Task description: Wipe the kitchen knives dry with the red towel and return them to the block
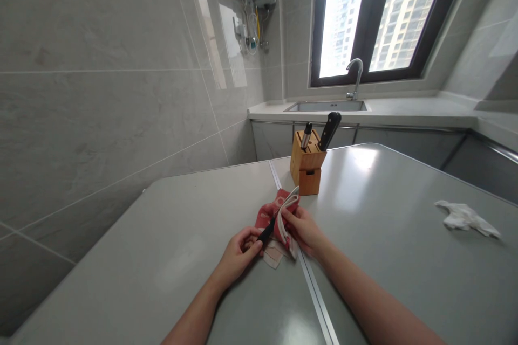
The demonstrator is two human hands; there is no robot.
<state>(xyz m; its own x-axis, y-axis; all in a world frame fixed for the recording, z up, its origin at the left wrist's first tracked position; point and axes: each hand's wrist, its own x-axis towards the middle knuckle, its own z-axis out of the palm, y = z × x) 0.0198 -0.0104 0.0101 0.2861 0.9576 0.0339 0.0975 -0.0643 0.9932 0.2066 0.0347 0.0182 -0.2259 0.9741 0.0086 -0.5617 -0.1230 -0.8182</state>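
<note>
My left hand [238,256] is closed around the black handle of what looks like a knife [266,230]. The handle points up and to the right, and its far end goes into a red and white cloth [267,212], so any blade is hidden. My right hand [306,233] pinches the folded cloth around that end. One pale corner of the cloth hangs down between my hands. Just beyond them stands a wooden knife block [308,163], with a large black-handled knife [329,130] and a second, smaller handled tool [306,136] upright in its slots.
A light grey table [194,226] with a metal seam [318,294] lies under my hands. A crumpled white tissue [467,219] rests at the right. Behind are a counter [416,107] with a sink and faucet [356,78]; a tiled wall [101,108] borders the left side.
</note>
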